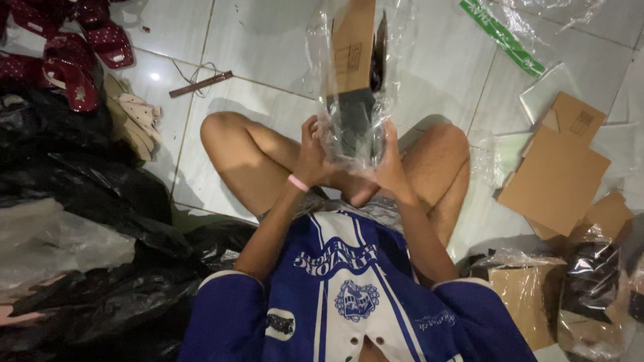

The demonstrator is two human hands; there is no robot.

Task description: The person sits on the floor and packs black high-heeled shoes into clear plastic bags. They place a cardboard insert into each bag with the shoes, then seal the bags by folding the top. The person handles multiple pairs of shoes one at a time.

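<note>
Closest to the camera is the blue and white jersey (pixel 342 288), with the person sitting cross-legged on the white tiled floor (pixel 268 47). Both forearms run up from there to the middle of the shot. The left hand (pixel 312 157) has a pink wristband (pixel 298 182) on it and is wrapped tight around the left side of a clear plastic bag (pixel 349 127), so that grip is closed on the bag. The right hand (pixel 389 167) is doing the same on the other side, fingers curled into the crinkly plastic. The bag is held upright between the two hands, just above the knees, and a flat cardboard piece (pixel 352 50) with something dark at its lower end is sitting inside it, sticking up toward the top of the frame. Can't really tell what the dark part is.

Off to the left it's a big heap of black plastic bags (pixel 87 201). On the right, near the knee, there are more bagged cardboard pieces (pixel 530 295), and a bit further out a loose stack of flat cardboard sheets (pixel 557 174).

Further back on the left are some dark red sandals (pixel 74 53) with a few beige insoles (pixel 134 117) next to them, and a thin brown stick (pixel 200 84) lying on the tiles. Top right there's a green strip (pixel 503 37) on some loose clear plastic.
</note>
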